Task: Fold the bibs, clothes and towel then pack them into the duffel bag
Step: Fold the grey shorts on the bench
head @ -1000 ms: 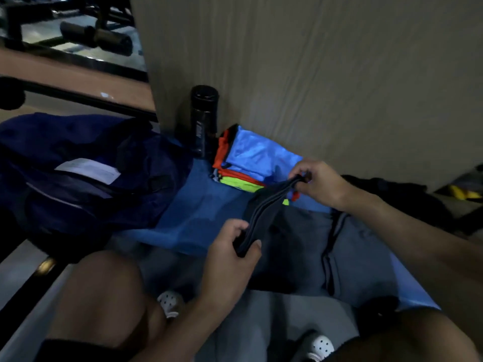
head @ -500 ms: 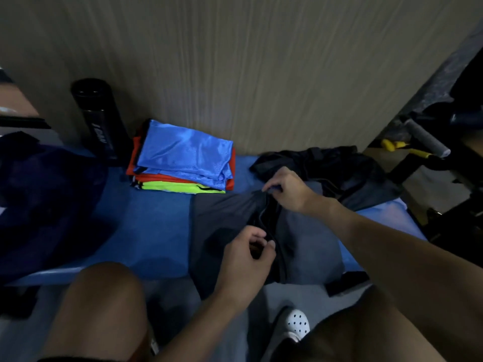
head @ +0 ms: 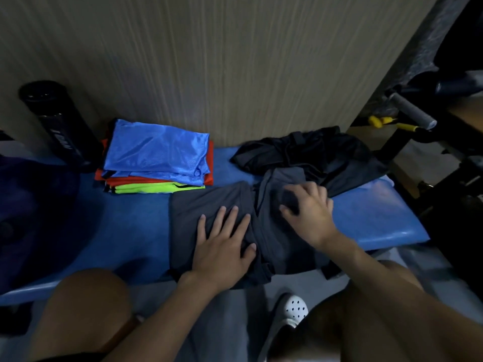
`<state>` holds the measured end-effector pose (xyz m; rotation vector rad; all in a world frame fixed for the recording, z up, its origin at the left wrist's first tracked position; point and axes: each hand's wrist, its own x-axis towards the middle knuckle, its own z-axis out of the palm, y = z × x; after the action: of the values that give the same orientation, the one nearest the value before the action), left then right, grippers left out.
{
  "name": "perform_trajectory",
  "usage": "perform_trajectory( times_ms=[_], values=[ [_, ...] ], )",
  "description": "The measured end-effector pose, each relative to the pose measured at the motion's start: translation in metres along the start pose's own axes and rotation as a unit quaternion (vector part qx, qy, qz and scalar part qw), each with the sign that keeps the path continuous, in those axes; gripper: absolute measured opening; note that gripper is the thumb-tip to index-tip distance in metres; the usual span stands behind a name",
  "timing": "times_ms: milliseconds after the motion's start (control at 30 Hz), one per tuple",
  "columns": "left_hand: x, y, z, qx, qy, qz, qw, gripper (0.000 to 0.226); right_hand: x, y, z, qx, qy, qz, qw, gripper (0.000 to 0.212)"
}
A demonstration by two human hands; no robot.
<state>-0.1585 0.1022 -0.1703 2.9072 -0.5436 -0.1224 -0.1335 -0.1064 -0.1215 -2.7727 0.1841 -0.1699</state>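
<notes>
Bench [head: 366,218]: long and blue.
Duffel bag [head: 31,205]: dark blue, at the bench's left end.
Grey clothes [head: 206,202]: folded flat mid-bench, long side running left to right, front edge hanging off.
Bibs [head: 156,155]: neat pile, blue on top, just behind the grey clothes.
Left hand [head: 222,249]: flat, fingers spread, pressing the grey clothes.
Right hand [head: 311,212]: on the grey clothes, fingers bent; too blurry to tell if it pinches.
</notes>
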Motion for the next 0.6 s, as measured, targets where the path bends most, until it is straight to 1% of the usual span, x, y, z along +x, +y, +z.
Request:
perform_trajectory(
  times_ms=[33,100,133,167,233,300,367,400,433,500,533,600],
  values=[
    [0.001,0.000,0.001,0.010,-0.009,-0.001,1.000,0.079,-0.006,0.008,-0.002,0.008,0.011,0.059,0.998,0.050],
    [0.003,0.000,0.000,0.021,-0.024,-0.006,0.999,0.081,-0.014,0.021,-0.004,0.049,-0.011,0.169,0.984,0.062],
    [0.004,0.001,-0.001,0.024,-0.032,-0.008,0.999,0.082,-0.017,0.026,-0.005,0.077,-0.035,0.202,0.976,0.067],
    [0.006,0.000,-0.002,0.025,-0.041,-0.010,0.999,0.082,-0.020,0.030,-0.005,0.096,-0.054,0.217,0.970,0.070],
    [0.011,0.001,-0.007,0.027,-0.060,-0.013,0.998,0.077,-0.024,0.035,-0.005,0.091,-0.070,0.219,0.969,0.071],
    [0.017,0.003,-0.014,0.032,-0.097,-0.014,0.995,0.071,-0.026,0.038,-0.006,0.080,-0.072,0.221,0.969,0.066],
    [0.024,0.007,-0.026,0.029,-0.138,-0.015,0.990,0.073,-0.030,0.040,-0.006,0.078,-0.072,0.225,0.968,0.060],
    [0.028,0.010,-0.034,0.029,-0.139,-0.009,0.990,0.075,-0.032,0.041,-0.006,0.072,-0.072,0.225,0.969,0.057],
    [0.034,0.013,-0.042,0.034,-0.119,0.006,0.992,0.076,-0.034,0.042,-0.006,0.066,-0.072,0.222,0.970,0.056],
    [0.054,0.023,-0.058,0.055,-0.053,0.071,0.995,0.076,-0.037,0.043,-0.005,0.058,-0.069,0.213,0.973,0.056],
    [0.067,0.030,-0.064,0.063,-0.035,0.115,0.991,0.075,-0.038,0.043,-0.005,0.057,-0.064,0.209,0.974,0.056],
    [0.098,0.044,-0.073,0.063,-0.043,0.189,0.979,0.074,-0.038,0.043,-0.004,0.058,-0.057,0.206,0.975,0.056]
  ],
)
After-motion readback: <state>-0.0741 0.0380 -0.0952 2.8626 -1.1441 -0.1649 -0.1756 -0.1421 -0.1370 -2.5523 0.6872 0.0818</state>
